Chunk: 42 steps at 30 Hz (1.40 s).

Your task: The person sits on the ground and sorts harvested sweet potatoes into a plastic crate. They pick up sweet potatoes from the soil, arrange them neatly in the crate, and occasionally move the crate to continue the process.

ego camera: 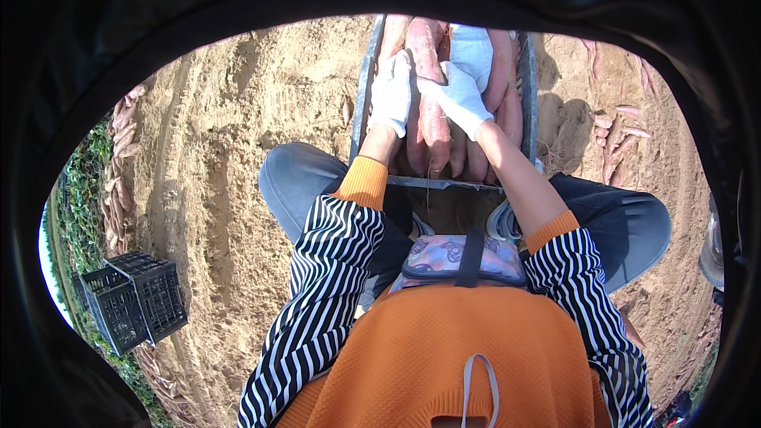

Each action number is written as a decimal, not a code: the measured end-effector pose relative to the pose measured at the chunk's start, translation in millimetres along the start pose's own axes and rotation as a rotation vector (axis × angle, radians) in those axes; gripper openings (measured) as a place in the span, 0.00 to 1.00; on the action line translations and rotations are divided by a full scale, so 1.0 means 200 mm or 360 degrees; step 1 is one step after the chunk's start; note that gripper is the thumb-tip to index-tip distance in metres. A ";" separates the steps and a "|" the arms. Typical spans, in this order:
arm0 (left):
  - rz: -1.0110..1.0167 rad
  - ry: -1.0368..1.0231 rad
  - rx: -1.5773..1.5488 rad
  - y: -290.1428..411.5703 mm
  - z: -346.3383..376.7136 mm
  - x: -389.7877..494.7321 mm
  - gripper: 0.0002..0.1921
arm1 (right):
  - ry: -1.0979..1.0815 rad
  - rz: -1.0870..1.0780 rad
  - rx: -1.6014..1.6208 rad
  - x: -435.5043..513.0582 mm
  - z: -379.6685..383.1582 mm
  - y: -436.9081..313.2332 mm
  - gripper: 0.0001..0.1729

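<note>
My left hand (390,94), in a white knit glove, rests along the left side of a long reddish-pink sweet potato (424,41). Its fingers point away from me, and their grip is hard to make out. My right hand (462,95), gloved the same way, has its thumb and fingers about that sweet potato near the middle of the crate. Both hands are inside a dark plastic crate (443,182) packed with long sweet potatoes (510,113). Pale blue-white fabric (472,50) lies just beyond my right hand, partly hidden by it.
The crate stands between my bent knees on dry, loose soil (255,238). Black slatted crates (142,300) sit at the left. Sweet potatoes (119,160) lie in a row near green vines (83,202); others (615,137) are scattered at the right. A patterned pouch (434,258) is at my waist.
</note>
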<state>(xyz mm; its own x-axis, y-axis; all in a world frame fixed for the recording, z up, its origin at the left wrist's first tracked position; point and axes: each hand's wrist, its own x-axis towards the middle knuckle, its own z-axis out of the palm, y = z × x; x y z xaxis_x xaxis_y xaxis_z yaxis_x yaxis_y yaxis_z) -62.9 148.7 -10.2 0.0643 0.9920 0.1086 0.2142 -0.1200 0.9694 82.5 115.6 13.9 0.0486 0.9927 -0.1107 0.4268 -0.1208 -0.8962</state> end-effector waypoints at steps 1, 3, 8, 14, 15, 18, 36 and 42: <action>-0.0233 -0.0044 -0.0453 0.14 -0.02 -0.01 0.30 | 0.0167 -0.0028 0.0033 0.04 0.00 -0.08 0.30; -0.0437 -0.0082 -0.1011 0.30 -0.03 -0.01 0.32 | 0.0470 -0.0220 -0.0221 0.16 -0.10 -0.15 0.33; -0.0312 -0.0113 -0.0925 0.29 -0.13 0.01 0.35 | 0.0348 -0.0699 -0.0220 0.24 -0.33 -0.41 0.33; -0.0734 -0.0193 -0.1405 0.26 -0.14 0.06 0.30 | -0.0331 -0.1517 -0.1446 -0.08 -0.41 -0.67 0.42; -0.0824 -0.0210 -0.1554 0.28 -0.14 0.06 0.29 | -0.0453 -0.1526 -0.1697 -0.13 -0.39 -0.68 0.42; -0.0716 -0.0145 -0.0916 0.15 -0.13 0.07 0.20 | -0.0877 -0.1659 -0.1967 -0.22 -0.36 -0.57 0.21; -0.0495 -0.0378 -0.0050 -0.09 0.04 0.02 0.24 | -0.0737 -0.1658 -0.1718 -0.11 -0.23 -0.17 0.15; -0.0323 -0.0302 0.0261 -0.02 0.06 -0.01 0.25 | -0.0748 -0.1729 -0.1699 -0.08 -0.22 -0.06 0.15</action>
<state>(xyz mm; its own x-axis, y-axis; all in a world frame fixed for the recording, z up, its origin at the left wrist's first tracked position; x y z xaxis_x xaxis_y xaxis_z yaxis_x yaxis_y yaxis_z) -51.3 146.6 -16.1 0.1815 0.9732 -0.1413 0.3946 0.0596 0.9169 116.8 101.0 45.3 -0.8713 0.4877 0.0543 0.4900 0.8707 0.0425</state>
